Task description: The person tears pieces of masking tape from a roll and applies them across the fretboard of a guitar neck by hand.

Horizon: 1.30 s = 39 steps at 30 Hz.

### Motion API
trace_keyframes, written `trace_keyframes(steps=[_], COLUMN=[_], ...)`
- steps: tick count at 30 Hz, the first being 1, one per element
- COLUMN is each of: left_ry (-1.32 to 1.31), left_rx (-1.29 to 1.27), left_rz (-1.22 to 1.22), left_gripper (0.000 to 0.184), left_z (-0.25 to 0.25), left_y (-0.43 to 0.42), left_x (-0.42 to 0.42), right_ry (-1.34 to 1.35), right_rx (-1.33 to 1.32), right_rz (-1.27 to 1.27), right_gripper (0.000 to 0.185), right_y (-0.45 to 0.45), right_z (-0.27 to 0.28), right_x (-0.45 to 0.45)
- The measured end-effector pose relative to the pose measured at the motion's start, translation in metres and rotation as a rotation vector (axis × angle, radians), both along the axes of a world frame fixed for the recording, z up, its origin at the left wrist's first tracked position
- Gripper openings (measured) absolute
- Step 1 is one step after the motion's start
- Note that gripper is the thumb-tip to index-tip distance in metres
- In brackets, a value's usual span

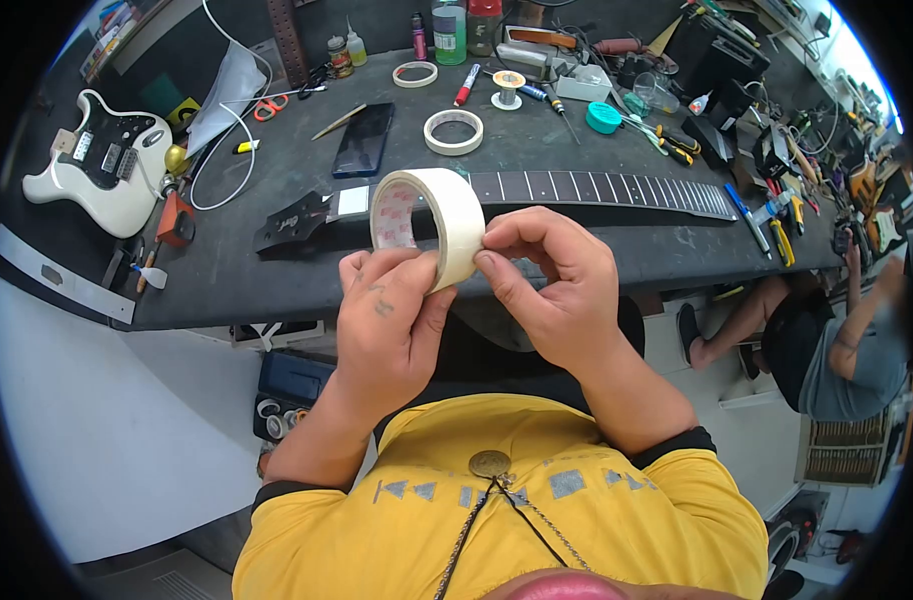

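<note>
- So, red print (pixel 395 212) inside one fat tape roll (pixel 461 225), too blurry to read
- left fingers (pixel 385 264) grip it, right fingers (pixel 504 279) pinch its side
- bench (pixel 537 150): two thinner rolls (pixel 454 151)
</note>
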<state>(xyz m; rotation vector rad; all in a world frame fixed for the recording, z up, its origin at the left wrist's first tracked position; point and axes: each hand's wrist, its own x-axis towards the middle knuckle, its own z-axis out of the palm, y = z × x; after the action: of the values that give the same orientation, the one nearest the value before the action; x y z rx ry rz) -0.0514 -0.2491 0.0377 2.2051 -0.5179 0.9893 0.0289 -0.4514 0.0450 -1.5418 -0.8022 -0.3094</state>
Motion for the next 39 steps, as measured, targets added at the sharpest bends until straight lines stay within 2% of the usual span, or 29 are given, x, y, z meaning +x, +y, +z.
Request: trace_keyframes(steps=[12,15,18,21,30,33,39], left_ry=[-0.086,-0.092,-0.091,-0.07,-0.055,-0.046,-0.014], left_rx=[0.05,0.035,0.049,0.045,0.08,0.068,0.078], left_rz=[0.074,0.075,0.071,0.079,0.08,0.048,0.045], left_gripper=[0.031,0.031,0.031,0.031,0.033,0.034,0.035], left_z=[-0.014,-0.016,-0.014,-0.016,-0.017,-0.02,-0.021], left_y=[-0.014,-0.015,-0.016,-0.018,-0.018,-0.019,-0.022], left_x=[0.004,0.008,0.009,0.009,0.01,0.009,0.009], right_ry=[0.018,0.13,0.109,-0.048,0.088,0.017,-0.291], right_rx=[-0.014,0.118,0.11,-0.031,-0.026,-0.086,-0.246], right_rz=[0.004,0.035,-0.052,-0.12,-0.111,-0.139,-0.267], right_gripper=[0.016,0.017,0.019,0.023,0.014,0.017,0.019], right_y=[0.003,0.006,0.007,0.0,-0.005,-0.009,-0.008], right_z=[-0.013,-0.017,-0.013,-0.012,-0.004,-0.007,-0.01], right_x=[0.006,0.005,0.001,0.004,0.0,0.002,0.012])
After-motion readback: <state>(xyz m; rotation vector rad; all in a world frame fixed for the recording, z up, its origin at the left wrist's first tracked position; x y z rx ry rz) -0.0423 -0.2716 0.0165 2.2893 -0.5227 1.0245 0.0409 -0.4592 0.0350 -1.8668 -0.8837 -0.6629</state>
